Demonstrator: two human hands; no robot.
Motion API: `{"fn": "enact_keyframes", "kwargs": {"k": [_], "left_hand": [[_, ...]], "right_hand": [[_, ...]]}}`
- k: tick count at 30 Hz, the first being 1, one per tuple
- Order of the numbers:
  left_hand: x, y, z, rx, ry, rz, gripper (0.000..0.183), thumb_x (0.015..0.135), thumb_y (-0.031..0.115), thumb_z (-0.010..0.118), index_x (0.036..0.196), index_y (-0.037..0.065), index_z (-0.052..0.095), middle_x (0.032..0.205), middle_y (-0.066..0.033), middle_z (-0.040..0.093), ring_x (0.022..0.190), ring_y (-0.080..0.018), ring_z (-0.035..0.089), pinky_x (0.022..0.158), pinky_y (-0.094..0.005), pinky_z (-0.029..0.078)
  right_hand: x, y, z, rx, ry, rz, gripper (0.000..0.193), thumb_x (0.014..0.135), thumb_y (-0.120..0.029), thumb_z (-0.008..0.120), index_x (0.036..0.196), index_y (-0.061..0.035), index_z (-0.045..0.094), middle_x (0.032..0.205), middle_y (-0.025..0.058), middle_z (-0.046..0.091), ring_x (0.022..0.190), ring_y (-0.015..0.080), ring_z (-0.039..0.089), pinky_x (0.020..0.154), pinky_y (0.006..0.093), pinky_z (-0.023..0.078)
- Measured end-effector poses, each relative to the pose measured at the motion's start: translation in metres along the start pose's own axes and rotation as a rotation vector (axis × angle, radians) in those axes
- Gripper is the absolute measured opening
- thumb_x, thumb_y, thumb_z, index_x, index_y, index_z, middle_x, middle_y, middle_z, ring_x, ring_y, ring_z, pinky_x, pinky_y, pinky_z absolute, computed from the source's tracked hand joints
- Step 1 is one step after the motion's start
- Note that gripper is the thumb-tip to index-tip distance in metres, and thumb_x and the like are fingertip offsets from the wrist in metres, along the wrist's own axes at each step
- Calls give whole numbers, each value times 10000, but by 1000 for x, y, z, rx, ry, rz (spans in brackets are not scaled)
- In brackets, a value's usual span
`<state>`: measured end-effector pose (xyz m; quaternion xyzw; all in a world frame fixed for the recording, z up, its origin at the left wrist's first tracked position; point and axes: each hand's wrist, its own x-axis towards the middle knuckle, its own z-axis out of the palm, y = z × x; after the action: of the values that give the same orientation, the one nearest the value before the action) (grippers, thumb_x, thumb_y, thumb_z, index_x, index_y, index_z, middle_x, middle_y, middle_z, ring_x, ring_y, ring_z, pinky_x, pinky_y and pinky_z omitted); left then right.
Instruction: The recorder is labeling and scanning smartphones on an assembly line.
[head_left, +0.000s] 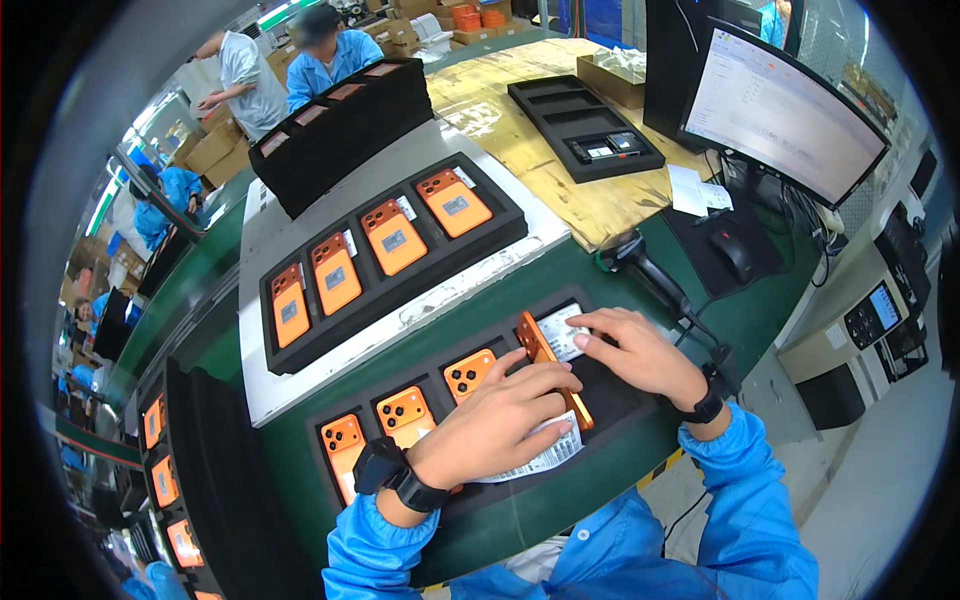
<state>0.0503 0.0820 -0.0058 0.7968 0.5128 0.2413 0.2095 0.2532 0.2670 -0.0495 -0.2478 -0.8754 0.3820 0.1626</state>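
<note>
An orange phone (541, 350) stands tilted on its edge over the right part of the near black foam tray (625, 398). My left hand (495, 420) is closed against the phone, palm down. Under its thumb lies a white printed label sheet (550, 458). My right hand (650, 355) has its thumb and forefinger together at the edge of a white printed label (562, 330), just beyond the phone. Left of my hands, more orange phones (404, 412) lie camera side up in the tray's slots; my left hand and wrist partly cover some.
A second foam tray (480, 250) with several orange phones sits on a white board. Behind it stands a tall black foam stack (345, 130). To the right are a barcode scanner (650, 275), a mouse (732, 252) and a monitor (790, 110). More phones stand at left; other people work behind.
</note>
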Motion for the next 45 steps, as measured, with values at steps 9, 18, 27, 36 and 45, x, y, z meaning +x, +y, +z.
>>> {"fn": "enact_keyframes", "kwargs": {"k": [9, 18, 27, 36, 45], "left_hand": [[-2, -5, 2, -30, 17, 2, 178, 1054, 205, 660, 1066, 36, 714, 1472, -95, 636, 1480, -294, 526, 1294, -611, 280], [-4, -6, 10, -57, 63, 62, 193, 1051, 183, 644, 1148, 22, 688, 1459, -108, 628, 1444, -309, 543, 1280, -566, 331], [-2, -10, 21, -64, 113, 110, 240, 1085, 215, 616, 1163, -1, 685, 1453, -145, 616, 1429, -345, 544, 1230, -503, 407], [-18, 1, -2, -65, 149, -40, 286, 1105, 295, 602, 1157, 18, 650, 1329, -201, 649, 1211, -404, 651, 967, -491, 541], [-59, 16, -25, -166, 231, -371, 381, 1096, 428, 645, 1135, 53, 701, 794, -181, 727, 689, -351, 731, 631, -435, 543]], "right_hand": [[-10, 4, 22, -570, -30, -365, 537, 1041, -344, 678, 1481, -42, 620, 1553, 209, 558, 1508, 394, 463, 1249, 600, 312], [-5, 3, 37, -543, -43, -295, 600, 1021, -347, 679, 1522, -35, 575, 1610, 201, 498, 1582, 418, 354, 1250, 709, 228], [-12, 9, 42, -617, -9, -268, 559, 1025, -310, 674, 1510, -42, 601, 1587, 185, 528, 1596, 423, 322, 1255, 717, 210], [-24, -26, 17, 352, 171, -177, 312, 1069, -154, 622, 1339, 1, 622, 1223, 127, 701, 1142, 245, 679, 1045, 391, 524], [-43, -58, 52, 415, -199, -100, 425, 987, -85, 791, 1365, 20, 629, 1080, 101, 768, 985, 168, 737, 912, 347, 592]]}}
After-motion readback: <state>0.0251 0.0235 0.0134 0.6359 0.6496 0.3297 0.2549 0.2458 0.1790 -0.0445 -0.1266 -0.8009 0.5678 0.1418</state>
